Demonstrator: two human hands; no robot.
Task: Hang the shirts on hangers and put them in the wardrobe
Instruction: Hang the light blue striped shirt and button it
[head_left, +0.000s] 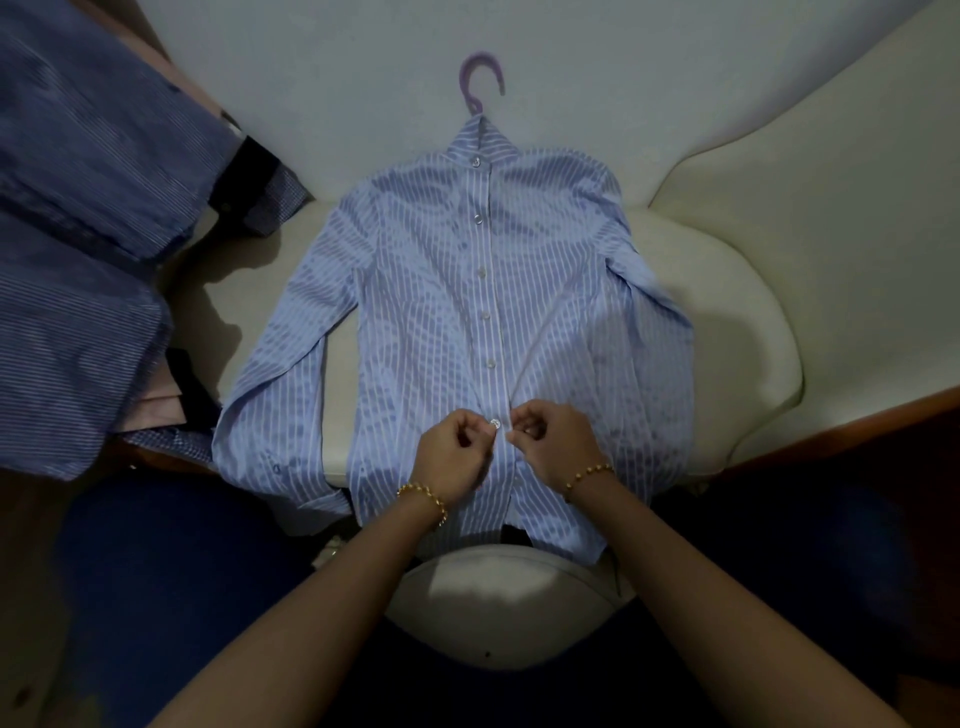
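A light blue shirt with white stripes (431, 291) lies flat, front up, on a cream sofa seat (737, 322). A lilac hanger hook (480, 80) sticks out above its collar; the rest of the hanger is hidden inside the shirt. Several buttons along the placket are fastened. Low on the placket, my left hand (454, 449) pinches the fabric at a white button (494, 424). Just to the right of the button, my right hand (553, 441) pinches the opposite placket edge. Both wrists wear gold bead bracelets.
A heap of darker blue striped shirts (78, 208) with some pink and dark pieces lies on the left side of the sofa. The sofa back (363, 62) rises behind the shirt, and a curved armrest (831, 130) stands at right. Dark blue floor (156, 571) lies below.
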